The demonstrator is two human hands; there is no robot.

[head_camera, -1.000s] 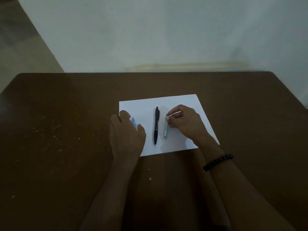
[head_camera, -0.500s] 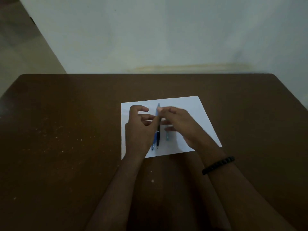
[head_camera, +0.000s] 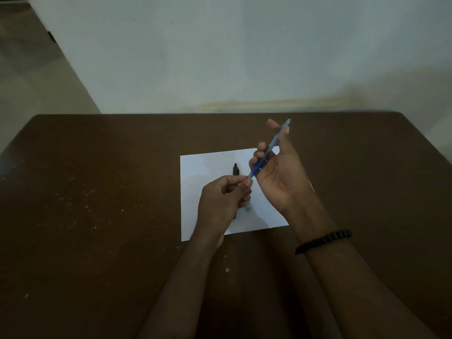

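A blue pen [head_camera: 268, 150] is held up above a white sheet of paper [head_camera: 203, 172], tilted with its far end up and to the right. My right hand [head_camera: 278, 172], palm up, curls its fingers round the pen's barrel. My left hand [head_camera: 223, 199] pinches the pen's lower tip between thumb and forefinger. A black pen [head_camera: 236, 169] lies on the paper, mostly hidden behind my left hand. A small teal item [head_camera: 247, 208] lies on the paper just right of my left hand, partly hidden.
The paper lies on a dark brown table [head_camera: 97, 204] with pale specks on its left side. A pale wall [head_camera: 232, 57] stands right behind the table's far edge. My right wrist wears a black bead bracelet [head_camera: 322, 241].
Both hands lifted the blue pen off the paper and raised it toward the right. My right hand turned palm up round the barrel. The black pen stayed on the sheet.
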